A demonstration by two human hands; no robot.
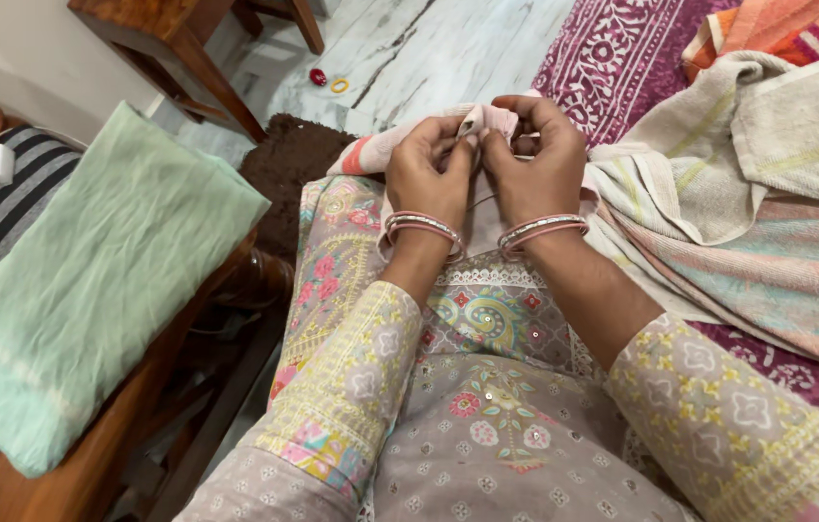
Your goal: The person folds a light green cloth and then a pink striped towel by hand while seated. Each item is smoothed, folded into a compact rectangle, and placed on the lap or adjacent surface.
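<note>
Here, both hands meet at about 12 o'clock in the view, fingers pinched closed on a fold of pale pink cloth (487, 121). The left hand (429, 169) nips the fold from one side and appears to hold a small needle-like point at its fingertips, though it is too small to be sure. The right hand (537, 159) closes on the same fold from the other side, thumb and fingers pressed together. A thin dark thread (480, 202) seems to trail down between the wrists. How much of the work is finished cannot be told; the cloth lies bunched on the person's lap over a patterned tunic (487, 406).

At 3 o'clock lies a heap of striped towels (767, 193) on a purple printed bedcover (613, 58). At 9 o'clock a folded mint-green cloth (90, 280) rests on a wooden chair (90, 454). At 11 o'clock, on the marble floor (429, 48), sit a small red thing (318, 76) and a yellow ring (339, 85). No container is visible.
</note>
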